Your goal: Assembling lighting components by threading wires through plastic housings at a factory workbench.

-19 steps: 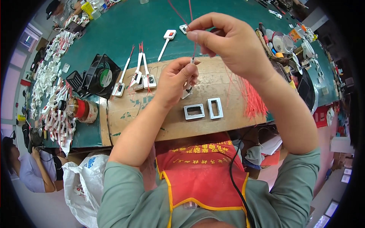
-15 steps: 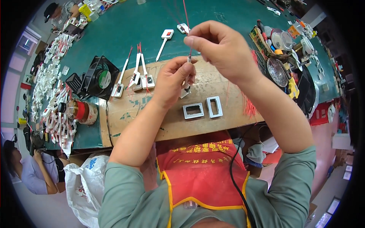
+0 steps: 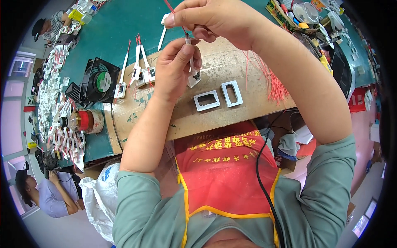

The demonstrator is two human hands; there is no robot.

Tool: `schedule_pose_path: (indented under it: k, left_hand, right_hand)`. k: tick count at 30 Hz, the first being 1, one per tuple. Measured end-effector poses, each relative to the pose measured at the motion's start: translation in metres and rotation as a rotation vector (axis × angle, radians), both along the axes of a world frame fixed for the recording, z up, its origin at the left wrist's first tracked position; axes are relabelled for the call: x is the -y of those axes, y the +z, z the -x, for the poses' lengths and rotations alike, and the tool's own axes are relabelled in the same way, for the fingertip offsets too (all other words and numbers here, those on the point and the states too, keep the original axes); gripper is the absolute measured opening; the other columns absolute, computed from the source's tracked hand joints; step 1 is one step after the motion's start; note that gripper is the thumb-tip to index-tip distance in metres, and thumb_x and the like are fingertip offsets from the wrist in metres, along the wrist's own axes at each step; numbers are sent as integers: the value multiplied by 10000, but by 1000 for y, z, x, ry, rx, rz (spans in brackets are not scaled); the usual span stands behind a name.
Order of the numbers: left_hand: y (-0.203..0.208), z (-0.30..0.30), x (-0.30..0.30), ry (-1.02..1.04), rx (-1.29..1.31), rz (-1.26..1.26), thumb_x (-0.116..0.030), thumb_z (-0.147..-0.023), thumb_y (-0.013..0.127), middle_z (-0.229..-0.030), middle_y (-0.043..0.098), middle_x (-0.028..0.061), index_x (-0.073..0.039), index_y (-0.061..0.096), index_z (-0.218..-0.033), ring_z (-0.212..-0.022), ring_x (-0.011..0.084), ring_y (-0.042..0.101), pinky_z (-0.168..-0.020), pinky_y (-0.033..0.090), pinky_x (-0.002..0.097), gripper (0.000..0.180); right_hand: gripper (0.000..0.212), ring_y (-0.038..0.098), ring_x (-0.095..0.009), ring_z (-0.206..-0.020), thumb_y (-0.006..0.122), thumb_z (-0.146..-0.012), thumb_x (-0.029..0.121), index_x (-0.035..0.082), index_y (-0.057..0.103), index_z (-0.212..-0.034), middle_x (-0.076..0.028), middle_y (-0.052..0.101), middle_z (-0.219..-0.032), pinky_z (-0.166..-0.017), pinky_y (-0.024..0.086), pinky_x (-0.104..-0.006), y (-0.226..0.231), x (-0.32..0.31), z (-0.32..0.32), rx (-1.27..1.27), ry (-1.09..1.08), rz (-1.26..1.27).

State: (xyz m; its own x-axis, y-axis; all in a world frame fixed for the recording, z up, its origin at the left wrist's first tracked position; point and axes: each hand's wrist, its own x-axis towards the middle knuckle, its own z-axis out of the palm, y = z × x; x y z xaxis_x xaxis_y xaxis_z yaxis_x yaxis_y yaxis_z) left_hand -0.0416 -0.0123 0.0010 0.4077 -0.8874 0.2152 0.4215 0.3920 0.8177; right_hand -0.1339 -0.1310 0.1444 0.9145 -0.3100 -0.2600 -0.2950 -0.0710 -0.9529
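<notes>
One box [image 3: 274, 13] of tools [image 3: 284, 8], left grip [image 3: 175, 68] clamped on white stem [image 3: 188, 41], right grip [image 3: 215, 18] pinching wire [image 3: 168, 5]

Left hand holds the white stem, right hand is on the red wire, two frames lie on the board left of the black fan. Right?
Not quite: the frames lie on the board to the right of the black fan, as the head view shows. Left hand on the white stem, right hand on the red wire: correct.
</notes>
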Motion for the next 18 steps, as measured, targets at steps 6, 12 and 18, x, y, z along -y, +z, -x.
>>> schedule_pose_path:
  k: [6, 12, 18]
  left_hand:
    - [1, 0, 0, -1, 13, -2, -233, -926, 586, -775, 571, 43, -25, 589, -1083, -669, 126, 525, -582, 412, 245, 261]
    - [1, -1, 1, 24, 29, 12, -237, -920, 594, -772, 575, 42, -23, 591, -1081, -661, 129, 533, -574, 418, 248, 267]
    - [-1, -3, 2, 20, 20, -9, -244, -916, 600, -766, 583, 44, -16, 588, -1086, -661, 125, 543, -579, 419, 239, 284]
  right_hand:
    - [240, 580, -129, -671, 646, -849, 210, -25, 678, -886, -77, 659, -770, -624, 469, -250, -17, 0, 4, 143, -43, 281]
    - [277, 602, -132, -725, 664, -832, 227, -35, 669, -922, -94, 674, -798, -703, 490, -269, -23, 3, 5, 234, -11, 375]
    - [262, 611, -139, -756, 641, -847, 229, -14, 688, -935, -104, 678, -813, -723, 489, -267, -19, 4, 4, 312, -58, 431]
